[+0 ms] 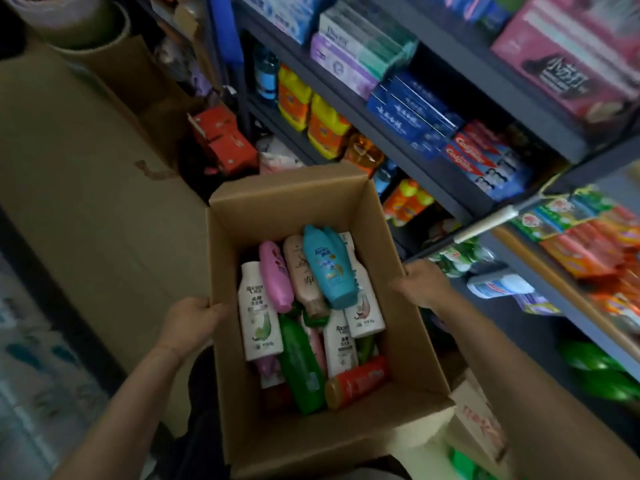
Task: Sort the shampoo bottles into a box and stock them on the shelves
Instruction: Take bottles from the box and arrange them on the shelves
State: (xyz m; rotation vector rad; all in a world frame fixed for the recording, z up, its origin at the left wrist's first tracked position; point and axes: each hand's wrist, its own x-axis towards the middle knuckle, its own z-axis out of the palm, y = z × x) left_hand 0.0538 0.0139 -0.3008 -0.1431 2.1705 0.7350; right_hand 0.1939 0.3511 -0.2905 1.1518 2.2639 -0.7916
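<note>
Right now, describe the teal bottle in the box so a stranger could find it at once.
Start at the open cardboard box that the left hand and right hand grip by its side walls. Inside lies a jumble of shampoo bottles; the teal bottle rests on top at the far end. It is the only blue-green one, overlapping a beige bottle and a white bottle.

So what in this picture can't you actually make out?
- Bottles at the bottom of the cardboard box: head view, buried under the teal bottle and the others.
- Left hand and right hand fingertips: curled over the box walls.
- Toothpaste boxes small print: motion blur.
- Upper shelf: cut off by the top edge.
</note>
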